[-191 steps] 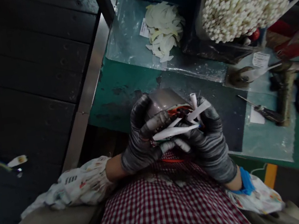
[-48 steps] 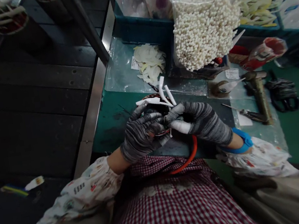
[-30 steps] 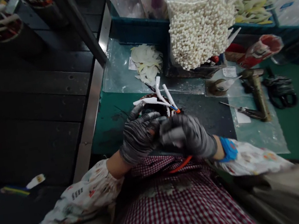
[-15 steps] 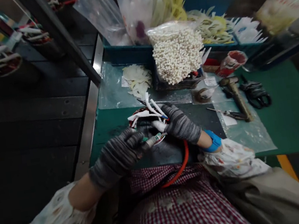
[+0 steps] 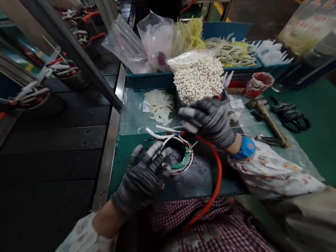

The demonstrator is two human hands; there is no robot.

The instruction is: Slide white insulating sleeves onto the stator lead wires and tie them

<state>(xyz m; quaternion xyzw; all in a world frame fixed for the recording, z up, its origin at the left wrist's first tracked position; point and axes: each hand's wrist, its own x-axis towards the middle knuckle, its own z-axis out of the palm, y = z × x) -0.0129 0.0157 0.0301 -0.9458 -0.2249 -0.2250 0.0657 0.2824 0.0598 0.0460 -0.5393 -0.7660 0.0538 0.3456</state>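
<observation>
A ring-shaped wound coil (image 5: 188,156) with a green circuit board and white-sleeved leads (image 5: 156,134) lies on a dark mat. At its left edge is my left hand (image 5: 143,174) in a grey striped glove, fingers apart and fingertips beside the ring; whether they touch it is unclear. My right hand (image 5: 213,121), gloved alike, is raised above and right of the coil with its fingers curled together, and what they hold, if anything, is hidden. An orange cable (image 5: 218,165) runs from the leads, under that hand, down toward my lap.
Behind lie a bag of white bead-like pieces (image 5: 198,77), flat pale pieces (image 5: 160,104) and a blue tray (image 5: 148,78) with bags and strips. A hammer (image 5: 270,121), dark coiled cord (image 5: 289,116) and red can (image 5: 258,84) stand right. A metal post (image 5: 81,50) rises left.
My right hand has left the coil, moving up and right toward the bead bag. My left hand's fingers have spread, and more of the ring shows. The camera view has shifted.
</observation>
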